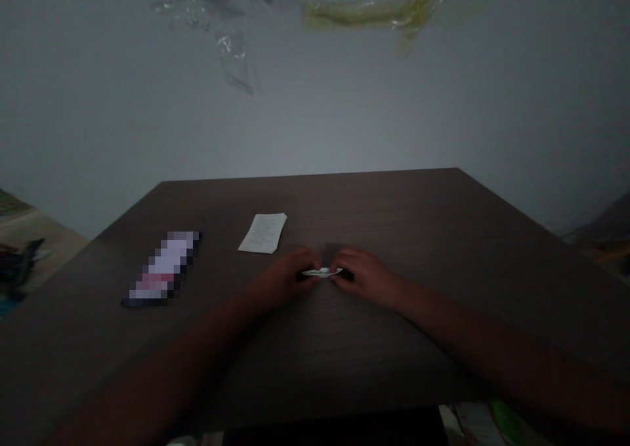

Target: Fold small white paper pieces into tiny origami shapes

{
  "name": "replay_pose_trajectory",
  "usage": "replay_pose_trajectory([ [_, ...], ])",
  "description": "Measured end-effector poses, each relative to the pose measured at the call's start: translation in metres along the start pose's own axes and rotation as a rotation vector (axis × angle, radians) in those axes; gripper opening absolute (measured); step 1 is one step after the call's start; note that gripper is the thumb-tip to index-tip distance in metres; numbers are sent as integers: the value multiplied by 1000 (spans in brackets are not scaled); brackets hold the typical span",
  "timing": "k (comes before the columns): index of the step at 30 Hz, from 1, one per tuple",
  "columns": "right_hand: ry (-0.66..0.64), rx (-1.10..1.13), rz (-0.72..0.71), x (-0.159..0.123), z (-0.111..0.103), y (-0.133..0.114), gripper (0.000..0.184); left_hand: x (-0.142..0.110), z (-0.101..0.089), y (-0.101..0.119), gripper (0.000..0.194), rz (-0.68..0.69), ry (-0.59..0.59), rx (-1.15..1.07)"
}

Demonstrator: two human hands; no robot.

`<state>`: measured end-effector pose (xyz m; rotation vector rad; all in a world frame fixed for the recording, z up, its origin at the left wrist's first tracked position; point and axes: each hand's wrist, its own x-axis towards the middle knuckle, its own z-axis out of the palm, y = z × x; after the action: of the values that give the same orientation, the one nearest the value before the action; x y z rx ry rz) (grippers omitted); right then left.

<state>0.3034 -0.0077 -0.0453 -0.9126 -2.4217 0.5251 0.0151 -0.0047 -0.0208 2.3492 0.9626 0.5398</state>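
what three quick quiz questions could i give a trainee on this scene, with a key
1. True or false: the left hand and right hand both hold the thin, white, paper-like piece.
2. Fill in: in the picture, the small rectangular stack of white printed paper lies to the ____ of the dark-edged, rectangular phone.
3. Which lies nearest the far edge of the brown, wood-grain table? A) the phone B) the stack C) the paper-like piece

Key: 1 true; 2 right; 3 B
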Motion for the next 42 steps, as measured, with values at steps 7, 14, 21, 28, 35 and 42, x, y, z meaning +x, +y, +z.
replay_pose_trajectory([
  [7,-13,-82,-54,0,0,6,7,2,1,5,8,26,18,18],
  [14,-11,-137,-82,-3,0,9,7,0,3,3,9,-1,15,61],
  [21,10,-108,-52,-2,-1,6,9,0,0,0,15,15,14,35],
  [28,-16,-114,-50,-1,-1,7,9,1,-2,6,17,14,7,46],
  [35,-19,-185,-84,-1,-2,8,11,3,-4,7,18,44,-14,81],
  [42,-22,-184,-96,-3,-4,7,18,5,0,1,18,62,-19,112],
])
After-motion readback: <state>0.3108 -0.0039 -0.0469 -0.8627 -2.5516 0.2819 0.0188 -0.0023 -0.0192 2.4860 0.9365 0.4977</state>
